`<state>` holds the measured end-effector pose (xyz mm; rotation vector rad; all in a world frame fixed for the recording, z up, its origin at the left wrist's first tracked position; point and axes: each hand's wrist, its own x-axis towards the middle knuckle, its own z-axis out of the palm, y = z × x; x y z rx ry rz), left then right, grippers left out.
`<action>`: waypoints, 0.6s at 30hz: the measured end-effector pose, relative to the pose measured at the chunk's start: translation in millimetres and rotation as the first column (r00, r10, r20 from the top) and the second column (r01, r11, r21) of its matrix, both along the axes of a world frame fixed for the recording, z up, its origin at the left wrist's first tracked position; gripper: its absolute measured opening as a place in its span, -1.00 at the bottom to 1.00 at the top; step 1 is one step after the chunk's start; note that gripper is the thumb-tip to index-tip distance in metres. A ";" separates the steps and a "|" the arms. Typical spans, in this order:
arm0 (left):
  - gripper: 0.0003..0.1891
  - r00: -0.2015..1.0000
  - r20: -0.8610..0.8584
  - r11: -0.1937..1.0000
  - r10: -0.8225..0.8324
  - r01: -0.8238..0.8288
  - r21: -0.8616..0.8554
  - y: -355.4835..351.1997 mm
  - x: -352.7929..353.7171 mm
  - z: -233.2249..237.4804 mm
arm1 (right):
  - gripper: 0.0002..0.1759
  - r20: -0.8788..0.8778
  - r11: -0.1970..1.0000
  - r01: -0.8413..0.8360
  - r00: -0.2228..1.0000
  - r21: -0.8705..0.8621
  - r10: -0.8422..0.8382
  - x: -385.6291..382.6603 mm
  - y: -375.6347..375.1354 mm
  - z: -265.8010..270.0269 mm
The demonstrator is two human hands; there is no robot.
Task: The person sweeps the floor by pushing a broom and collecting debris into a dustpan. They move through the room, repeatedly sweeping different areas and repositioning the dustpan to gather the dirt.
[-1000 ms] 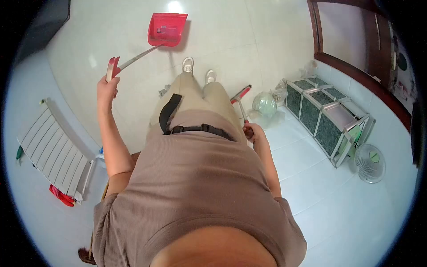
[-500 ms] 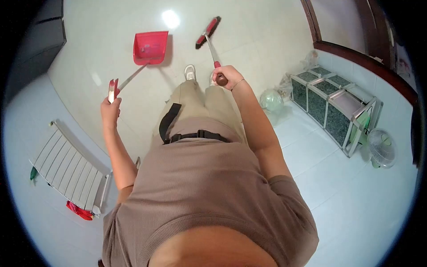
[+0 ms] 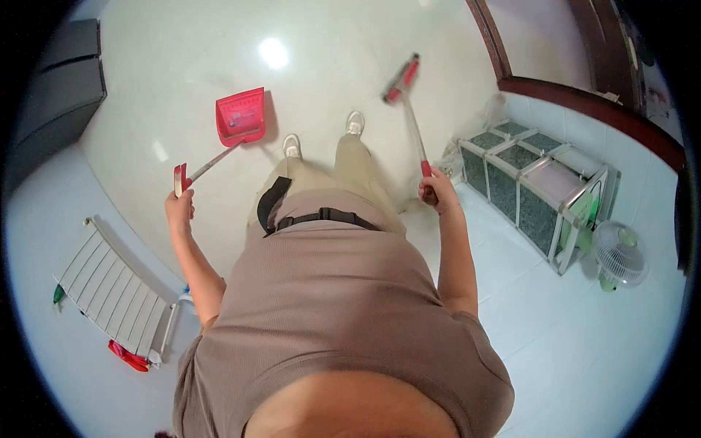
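My left hand (image 3: pixel 180 208) is closed round the handle of a red dustpan (image 3: pixel 250 133), whose pan is on the floor ahead and to the left of my feet. Something small and pale, which I cannot make out, shows inside the pan. On the other side, my right hand (image 3: pixel 441 190) grips the brown and red handle end of a broom (image 3: pixel 415 131). The broom's red head with dark bristles is out to the front right, slightly blurred, apart from the dustpan.
At right stands a low cabinet (image 3: pixel 502 182) with green panels and silver edges, a small fan (image 3: pixel 619 252) beside it. Dark cabinets (image 3: pixel 69 87) are at far left. A white slatted rack (image 3: pixel 113 288) is at lower left. A brown door frame (image 3: pixel 584 109) borders the upper right.
The broom and my right hand have swung to the right, away from the dustpan. The dustpan sits slightly lower in view. My feet have moved further apart, with the right foot forward.
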<state>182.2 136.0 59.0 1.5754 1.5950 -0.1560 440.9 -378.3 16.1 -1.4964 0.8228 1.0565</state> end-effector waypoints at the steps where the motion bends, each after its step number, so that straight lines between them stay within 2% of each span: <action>1: -0.78 1.000 0.004 1.000 0.007 -0.007 0.010 -9.8 8.4 1.9 | -0.75 0.004 1.000 -0.007 1.000 0.010 0.007 13.6 -11.8 -9.3; 3: -0.79 0.995 0.012 0.995 0.095 -0.095 -0.007 -28.2 22.0 5.9 | -0.81 0.010 0.920 -0.317 0.945 -0.232 0.328 35.7 -24.3 -21.9; 4: -0.79 0.995 0.006 0.995 0.097 -0.097 -0.002 -36.2 30.0 5.5 | -0.84 0.086 0.860 -0.376 0.900 -0.345 0.428 46.4 -22.9 -23.2; 5: -0.80 0.995 0.029 0.995 0.096 -0.095 -0.012 -43.6 36.8 5.2 | -0.84 0.080 0.861 -0.380 0.900 -0.338 0.428 59.5 -26.4 -32.2; 7: -0.82 0.994 0.045 0.995 0.097 -0.096 -0.022 -58.1 52.6 6.9 | -0.92 -0.044 0.952 -0.223 0.975 -0.211 0.219 91.4 -31.5 -61.0; 9: -0.81 0.991 0.086 0.994 0.100 -0.097 -0.040 -75.2 69.4 13.7 | -0.91 -0.075 0.972 -0.214 0.975 -0.092 0.207 119.4 -33.6 -93.8; 11: -0.78 0.992 0.046 0.993 0.118 -0.116 -0.026 -91.7 87.2 19.9 | -0.91 -0.112 0.952 -0.306 0.946 0.005 0.304 135.6 5.9 -79.1; 13: -0.75 0.991 0.014 0.991 0.132 -0.132 -0.016 -103.3 103.3 21.5 | -0.90 -0.094 0.949 -0.315 0.945 -0.013 0.313 144.0 62.1 -38.3; 17: -0.80 0.986 0.080 0.989 0.145 -0.141 -0.048 -122.9 130.5 25.2 | -0.90 -0.016 0.874 -0.369 0.919 0.316 0.394 166.2 114.6 -65.4; 18: -0.84 0.986 0.082 0.989 0.146 -0.143 -0.047 -124.5 136.5 25.7 | -0.90 -0.017 0.874 -0.369 0.919 0.317 0.394 174.4 126.9 -73.0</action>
